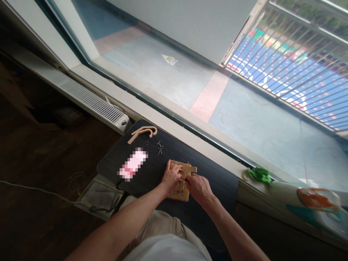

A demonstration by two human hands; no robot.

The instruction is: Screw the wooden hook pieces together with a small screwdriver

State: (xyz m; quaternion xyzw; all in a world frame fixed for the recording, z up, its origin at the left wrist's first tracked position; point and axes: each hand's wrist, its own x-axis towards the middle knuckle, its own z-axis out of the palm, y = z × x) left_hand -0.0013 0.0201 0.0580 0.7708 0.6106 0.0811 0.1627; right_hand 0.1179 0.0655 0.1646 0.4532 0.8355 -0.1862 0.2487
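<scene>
A tan rectangular board (179, 195) with a rough, marked surface lies on the dark table in front of me. My left hand (172, 176) rests over its upper left part, fingers bent and holding a small flat wooden piece (189, 169) against it. From the right, my right hand (199, 187) reaches in with its fingers curled closed at the board's right edge. What it grips is hidden by the fingers. Both hands are close together, with the fingertips nearly meeting over the board.
Farther left on the black tabletop (217, 188) lie a curved wooden hook-shaped piece (143, 132), several small metal nails or screws (160, 148) and a blurred-out pink object (133, 164). Beyond the table run a window sill and a white radiator (108, 112). A green cloth-like item (259, 175) sits on the sill.
</scene>
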